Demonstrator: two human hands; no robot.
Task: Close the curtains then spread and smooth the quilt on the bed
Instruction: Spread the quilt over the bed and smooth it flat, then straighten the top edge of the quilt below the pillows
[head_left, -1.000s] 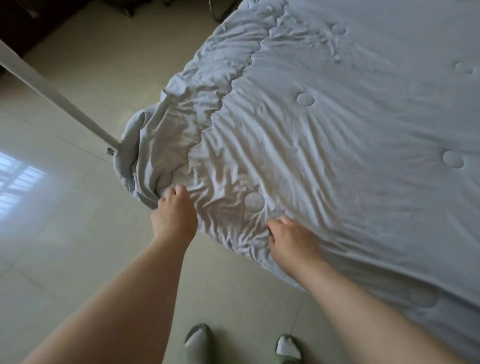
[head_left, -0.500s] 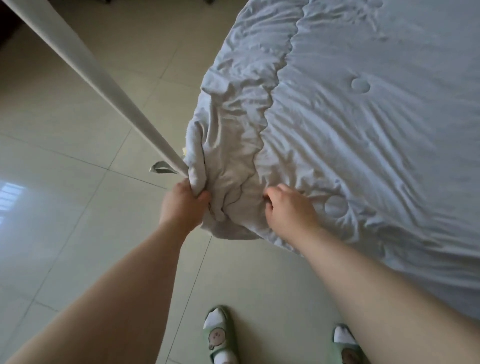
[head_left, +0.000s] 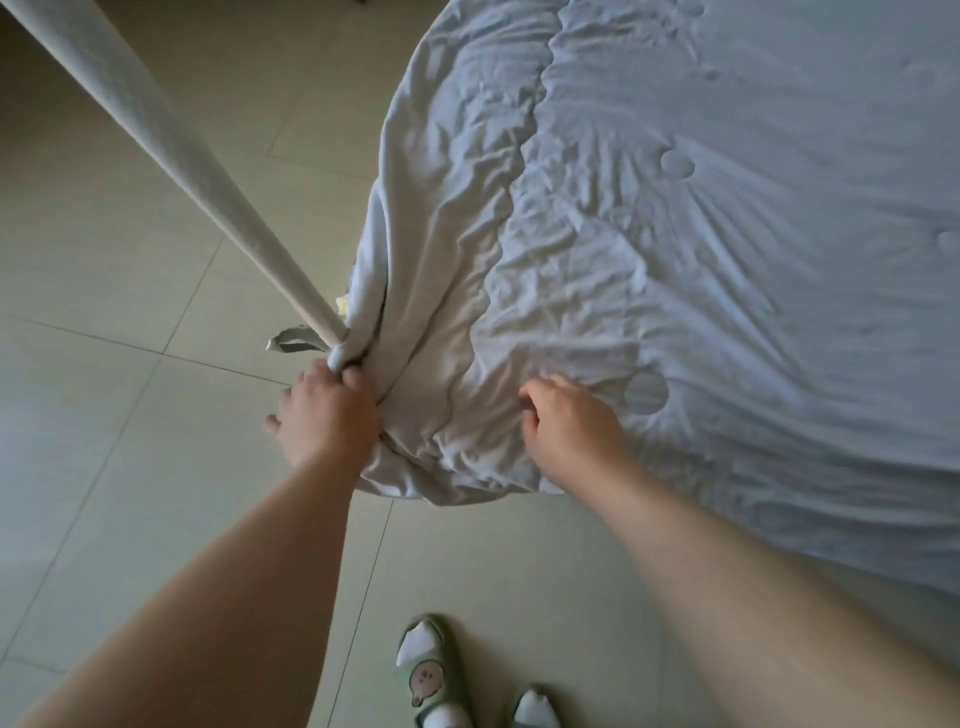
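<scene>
pale beige floor tiles (head_left: 130, 467) with thin grout lines fill the left and near side. a white pole (head_left: 171, 140) slants from the far left down to the middle, with a small grey-green strap (head_left: 291, 343) at its foot. green slippers (head_left: 428, 675) over white socks stand at the near edge, the left one with a cartoon face.

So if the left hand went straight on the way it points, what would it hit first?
Probably the slanted white pole, just past the bunched quilt corner that the left hand grips; depth is hard to judge.
</scene>
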